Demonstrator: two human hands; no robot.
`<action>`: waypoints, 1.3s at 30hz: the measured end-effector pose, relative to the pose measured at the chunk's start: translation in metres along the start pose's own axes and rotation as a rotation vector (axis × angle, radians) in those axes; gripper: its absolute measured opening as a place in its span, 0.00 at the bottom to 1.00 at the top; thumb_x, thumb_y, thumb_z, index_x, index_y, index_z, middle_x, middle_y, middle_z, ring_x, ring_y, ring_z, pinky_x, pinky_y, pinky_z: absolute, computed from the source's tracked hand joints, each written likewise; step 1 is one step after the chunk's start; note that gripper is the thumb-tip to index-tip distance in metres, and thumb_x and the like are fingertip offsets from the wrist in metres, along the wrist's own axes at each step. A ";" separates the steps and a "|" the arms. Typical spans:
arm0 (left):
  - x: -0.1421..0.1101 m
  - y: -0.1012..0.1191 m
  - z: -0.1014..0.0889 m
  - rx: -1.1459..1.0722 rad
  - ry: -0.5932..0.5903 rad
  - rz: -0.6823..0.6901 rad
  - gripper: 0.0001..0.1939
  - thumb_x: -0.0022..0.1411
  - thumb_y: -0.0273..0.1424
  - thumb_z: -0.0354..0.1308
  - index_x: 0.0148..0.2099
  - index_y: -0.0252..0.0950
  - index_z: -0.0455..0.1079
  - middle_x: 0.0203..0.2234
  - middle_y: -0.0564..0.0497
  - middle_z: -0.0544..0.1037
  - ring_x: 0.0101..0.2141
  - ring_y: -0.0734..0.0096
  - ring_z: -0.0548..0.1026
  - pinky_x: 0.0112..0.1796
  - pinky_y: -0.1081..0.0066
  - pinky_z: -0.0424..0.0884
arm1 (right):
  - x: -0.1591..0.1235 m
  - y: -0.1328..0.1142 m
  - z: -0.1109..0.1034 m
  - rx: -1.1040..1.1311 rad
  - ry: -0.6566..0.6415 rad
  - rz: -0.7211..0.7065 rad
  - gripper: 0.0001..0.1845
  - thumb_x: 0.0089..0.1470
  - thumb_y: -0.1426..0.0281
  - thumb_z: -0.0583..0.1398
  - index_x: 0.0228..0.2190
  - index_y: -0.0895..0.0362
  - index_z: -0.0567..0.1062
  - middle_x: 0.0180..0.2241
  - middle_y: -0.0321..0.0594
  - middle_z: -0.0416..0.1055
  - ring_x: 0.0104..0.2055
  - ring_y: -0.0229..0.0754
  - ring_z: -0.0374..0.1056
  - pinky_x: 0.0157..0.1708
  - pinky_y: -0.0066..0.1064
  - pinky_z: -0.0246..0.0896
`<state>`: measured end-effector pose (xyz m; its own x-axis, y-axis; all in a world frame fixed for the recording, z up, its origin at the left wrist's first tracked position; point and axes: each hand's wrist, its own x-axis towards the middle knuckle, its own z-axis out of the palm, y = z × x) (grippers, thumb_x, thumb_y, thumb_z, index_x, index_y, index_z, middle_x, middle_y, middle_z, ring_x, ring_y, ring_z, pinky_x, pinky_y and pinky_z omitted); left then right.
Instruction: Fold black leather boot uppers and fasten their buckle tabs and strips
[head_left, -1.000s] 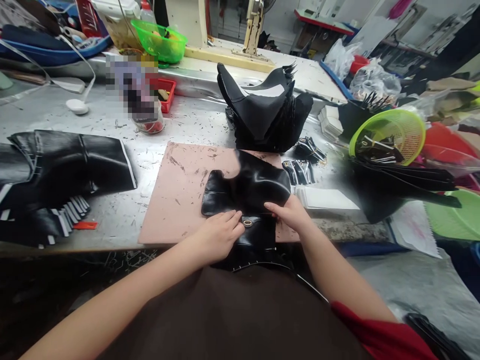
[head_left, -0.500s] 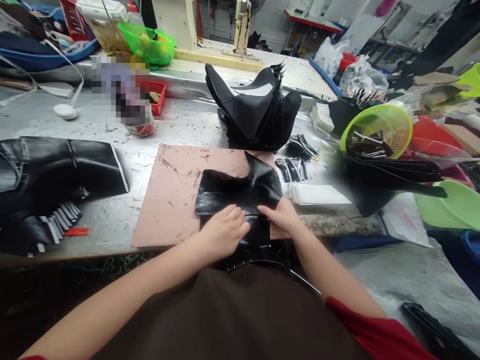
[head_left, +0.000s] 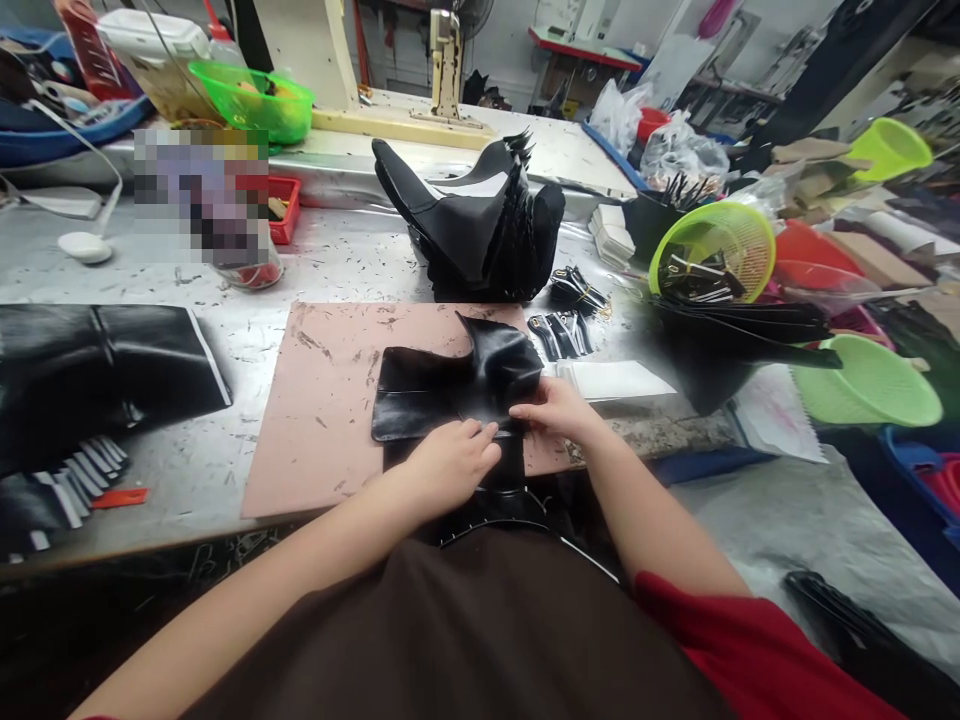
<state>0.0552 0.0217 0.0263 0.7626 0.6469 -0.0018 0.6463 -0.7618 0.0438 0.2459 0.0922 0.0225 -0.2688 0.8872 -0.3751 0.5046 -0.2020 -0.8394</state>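
A glossy black leather piece [head_left: 435, 400], with a curved cut-out along its far edge, lies on a pinkish board [head_left: 315, 410]. My left hand [head_left: 454, 465] is on its near edge, fingers bent and pressed together along the seam. At the right end of that edge, my right hand [head_left: 561, 408] pinches the leather, thumb on top and the other fingers partly hidden beneath. More black leather hangs down from under this edge toward my brown apron [head_left: 450, 620].
Behind the board stands a stack of black pieces [head_left: 487, 230]. Small black straps [head_left: 559, 335] and white strips [head_left: 615, 380] lie to the right, near a yellow-green basket [head_left: 750, 250]. Larger black leather [head_left: 112, 350] is at left, by an orange strip [head_left: 120, 498].
The view has shifted, so the bench appears further left. My right thumb and fingers have closed nearer the leather's right corner; my left fingers have straightened slightly along the seam.
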 end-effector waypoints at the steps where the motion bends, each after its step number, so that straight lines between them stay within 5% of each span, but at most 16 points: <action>1: 0.000 -0.001 0.001 0.000 0.003 0.003 0.09 0.57 0.23 0.48 0.38 0.32 0.68 0.52 0.43 0.67 0.42 0.64 0.69 0.38 0.68 0.63 | 0.003 0.002 -0.001 -0.019 -0.025 -0.003 0.14 0.35 0.65 0.64 0.23 0.58 0.66 0.14 0.30 0.62 0.16 0.35 0.60 0.17 0.27 0.57; 8: 0.001 -0.003 -0.001 0.011 0.027 0.021 0.10 0.56 0.23 0.47 0.39 0.33 0.67 0.51 0.44 0.68 0.38 0.65 0.69 0.33 0.67 0.62 | 0.005 0.003 -0.002 -0.359 0.005 -0.203 0.11 0.39 0.68 0.63 0.27 0.59 0.72 0.26 0.37 0.71 0.30 0.42 0.67 0.30 0.31 0.61; 12: 0.009 0.000 -0.007 0.040 -0.022 0.049 0.10 0.57 0.24 0.47 0.39 0.33 0.68 0.54 0.46 0.64 0.35 0.64 0.68 0.30 0.66 0.60 | 0.003 0.000 -0.003 -0.544 0.066 -0.187 0.08 0.40 0.67 0.63 0.26 0.57 0.72 0.27 0.38 0.71 0.30 0.42 0.67 0.30 0.30 0.59; 16: 0.017 0.003 -0.011 0.072 -0.068 0.051 0.11 0.57 0.25 0.47 0.39 0.34 0.69 0.55 0.48 0.63 0.34 0.64 0.67 0.29 0.65 0.57 | -0.010 0.011 -0.005 -0.629 0.332 -0.132 0.14 0.42 0.58 0.61 0.23 0.56 0.69 0.21 0.36 0.67 0.25 0.41 0.64 0.27 0.31 0.58; 18: 0.019 0.003 -0.011 0.085 -0.083 0.050 0.12 0.57 0.25 0.47 0.40 0.34 0.69 0.55 0.48 0.62 0.34 0.63 0.67 0.29 0.65 0.56 | -0.022 0.019 0.000 -0.608 0.436 -0.287 0.11 0.48 0.60 0.57 0.25 0.56 0.69 0.24 0.38 0.67 0.27 0.40 0.64 0.29 0.31 0.59; 21: 0.023 0.006 -0.011 0.104 -0.108 0.049 0.13 0.57 0.25 0.47 0.41 0.34 0.70 0.56 0.48 0.60 0.34 0.63 0.67 0.28 0.65 0.56 | -0.038 0.028 0.008 -0.576 0.382 -0.537 0.09 0.53 0.68 0.51 0.31 0.56 0.71 0.30 0.41 0.68 0.30 0.39 0.65 0.32 0.30 0.60; 23: 0.029 0.009 -0.011 0.109 -0.125 0.052 0.14 0.56 0.25 0.47 0.42 0.34 0.70 0.56 0.46 0.60 0.33 0.62 0.67 0.28 0.64 0.57 | -0.042 0.032 0.006 -0.574 0.415 -0.581 0.11 0.53 0.71 0.50 0.32 0.56 0.72 0.31 0.42 0.68 0.32 0.40 0.65 0.33 0.30 0.61; 27: 0.040 0.014 -0.010 0.130 -0.142 0.059 0.15 0.57 0.25 0.46 0.44 0.31 0.70 0.55 0.42 0.62 0.33 0.60 0.69 0.27 0.64 0.58 | -0.030 0.036 -0.028 -0.729 0.616 -0.485 0.13 0.52 0.72 0.49 0.33 0.58 0.72 0.31 0.45 0.69 0.36 0.44 0.65 0.38 0.34 0.61; 30: 0.036 0.008 -0.010 0.081 -0.087 0.036 0.14 0.56 0.24 0.46 0.43 0.32 0.69 0.53 0.42 0.65 0.32 0.62 0.70 0.27 0.65 0.61 | -0.013 0.040 -0.069 -0.948 0.629 -0.288 0.17 0.50 0.74 0.49 0.39 0.60 0.72 0.40 0.49 0.69 0.43 0.49 0.63 0.42 0.40 0.58; 33: 0.019 -0.009 -0.014 0.004 0.148 -0.102 0.15 0.57 0.24 0.45 0.44 0.33 0.67 0.54 0.45 0.64 0.40 0.63 0.70 0.35 0.64 0.65 | -0.002 0.047 -0.098 -1.065 0.488 -0.128 0.20 0.48 0.74 0.50 0.44 0.57 0.70 0.49 0.48 0.65 0.50 0.50 0.61 0.45 0.43 0.57; 36: 0.003 -0.030 -0.023 0.027 0.382 -0.460 0.18 0.58 0.29 0.47 0.50 0.31 0.63 0.56 0.41 0.61 0.52 0.58 0.61 0.46 0.60 0.62 | 0.004 0.058 -0.107 -1.080 0.410 -0.158 0.16 0.47 0.72 0.50 0.36 0.53 0.73 0.44 0.47 0.70 0.48 0.49 0.64 0.45 0.43 0.56; 39: -0.001 -0.050 -0.033 0.007 0.226 -0.580 0.16 0.56 0.34 0.52 0.46 0.32 0.67 0.44 0.41 0.72 0.45 0.56 0.69 0.40 0.61 0.66 | 0.008 0.069 -0.107 -1.084 0.466 -0.230 0.12 0.46 0.69 0.51 0.30 0.50 0.73 0.39 0.46 0.73 0.43 0.49 0.67 0.47 0.47 0.52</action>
<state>0.0212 0.0602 0.0575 0.2631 0.9462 0.1881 0.9544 -0.2838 0.0928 0.3662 0.1296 0.0033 -0.2335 0.9665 0.1064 0.9715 0.2365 -0.0169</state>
